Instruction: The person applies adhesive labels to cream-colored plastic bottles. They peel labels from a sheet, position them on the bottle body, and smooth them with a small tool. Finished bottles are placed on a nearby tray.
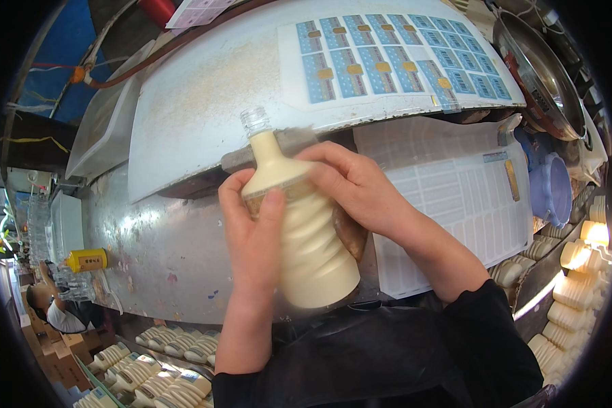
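While both hands are engaged on one cream bottle (317, 262), the grip is firm but light: the left hand (248, 234) grasps its near-left side, thumb on the shoulder band (292, 188), and the right hand (357, 190) pinches the shoulder at the bottle's 2 o'clock. The bottle sits mid-view above the table's near edge, tilted, its uncapped clear neck toward 11 o'clock.

Progress, as judged: labelling of this piece appears under way. The band lies on the shoulder; whether it is fully pressed down cannot be determined. At 1 o'clock, a label sheet (357, 58) carries many unused blue labels; at 3 o'clock, a backing sheet (449, 224) is largely stripped, suggesting considerable work completed.

Containers: the held bottle is opaque, contents unknown. At 2 o'clock stands a metal pan (551, 75); at 3, a purple bucket (551, 192); at 10, a white tub (92, 146); contents of all three unverified. At 9 lies a yellow bottle (88, 260). At 7, a crate (87, 372) holds rows of cream bottles (173, 391); more bottles (571, 319) are stacked at 4.
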A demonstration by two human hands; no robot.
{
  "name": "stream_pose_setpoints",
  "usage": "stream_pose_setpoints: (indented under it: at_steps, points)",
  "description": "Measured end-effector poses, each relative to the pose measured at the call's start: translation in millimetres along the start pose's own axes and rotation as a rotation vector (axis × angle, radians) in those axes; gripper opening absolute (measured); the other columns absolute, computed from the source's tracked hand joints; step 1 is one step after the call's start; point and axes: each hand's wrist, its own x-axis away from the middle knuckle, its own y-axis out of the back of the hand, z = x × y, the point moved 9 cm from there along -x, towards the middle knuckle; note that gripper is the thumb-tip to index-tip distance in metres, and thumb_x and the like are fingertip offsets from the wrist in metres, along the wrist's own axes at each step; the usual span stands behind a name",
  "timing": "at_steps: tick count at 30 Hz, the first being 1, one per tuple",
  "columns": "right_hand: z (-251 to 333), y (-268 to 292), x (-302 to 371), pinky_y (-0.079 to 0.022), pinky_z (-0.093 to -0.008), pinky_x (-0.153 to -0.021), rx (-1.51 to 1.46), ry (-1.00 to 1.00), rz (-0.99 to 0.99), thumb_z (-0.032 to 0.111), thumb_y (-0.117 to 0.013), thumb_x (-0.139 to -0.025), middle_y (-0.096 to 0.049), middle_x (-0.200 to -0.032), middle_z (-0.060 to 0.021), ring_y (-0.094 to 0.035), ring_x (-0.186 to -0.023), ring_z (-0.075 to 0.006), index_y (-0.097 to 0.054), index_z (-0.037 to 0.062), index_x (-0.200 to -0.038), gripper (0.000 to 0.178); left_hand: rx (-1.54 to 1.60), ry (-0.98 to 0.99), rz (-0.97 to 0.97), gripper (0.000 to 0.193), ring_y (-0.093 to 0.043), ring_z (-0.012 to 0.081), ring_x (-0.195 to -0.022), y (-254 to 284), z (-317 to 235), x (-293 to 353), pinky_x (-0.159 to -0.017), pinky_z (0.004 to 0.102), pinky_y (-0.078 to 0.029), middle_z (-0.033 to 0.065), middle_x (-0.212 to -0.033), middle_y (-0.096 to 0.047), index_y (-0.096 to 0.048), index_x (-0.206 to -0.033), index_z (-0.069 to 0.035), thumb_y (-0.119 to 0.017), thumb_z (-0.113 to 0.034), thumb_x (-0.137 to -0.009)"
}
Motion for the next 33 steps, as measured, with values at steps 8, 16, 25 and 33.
stream_pose_setpoints:
  at_steps: [8,16,25,33]
  points:
    - [22.4,1.1,8.2,-0.044,-0.0272,-0.063,0.317,-0.012,-0.052,0.027,-0.074,-0.091,-0.06,-0.077,0.0009,-0.055,-0.071,-0.0073,-0.067,0.0054,-0.122,0.038,0.087,0.019,0.046,0.044,-0.054,0.0155,-0.112,-1.3,5.1,-0.6,-0.098,0.0312,-0.047,0.0107,-0.124,-0.055,-0.042,-0.137,-0.003,-0.063,-0.02,-0.102]
    - [8.4,0.3,6.6,-0.044,-0.0221,-0.065,0.124,-0.023,-0.025,0.018,-0.067,-0.098,-0.06,-0.079,0.0031,-0.051,-0.072,-0.0031,-0.066,0.0034,-0.121,0.028,0.134,0.019,0.046,0.044,-0.054,0.015,-0.112,-1.6,8.7,-0.7,-0.098,0.0308,-0.047,0.0102,-0.124,-0.055,-0.042,-0.137,-0.003,-0.063,-0.02,-0.102]
    - [5.1,0.1,3.8,-0.049,-0.023,-0.073,0.107,-0.041,-0.039,0.018,-0.065,-0.101,-0.068,-0.092,-0.0011,-0.059,-0.081,-0.004,-0.065,0.0015,-0.12,0.026,0.123,0.044,0.04,0.043,-0.054,0.0145,-0.11,-3.2,6.0,-0.8,-0.095,0.0306,-0.049,0.0103,-0.124,-0.055,-0.043,-0.135,-0.004,-0.065,-0.018,-0.1]
    - [4.9,-1.3,3.6,-0.05,-0.0233,-0.076,0.096,-0.03,-0.023,0.02,-0.064,-0.103,-0.069,-0.095,-0.0018,-0.061,-0.085,-0.0051,-0.065,0.0015,-0.121,0.026,0.128,0.037,0.037,0.046,-0.054,0.015,-0.111,-2.3,6.3,-0.2,-0.096,0.0311,-0.049,0.011,-0.124,-0.055,-0.043,-0.135,-0.004,-0.067,-0.019,-0.099]
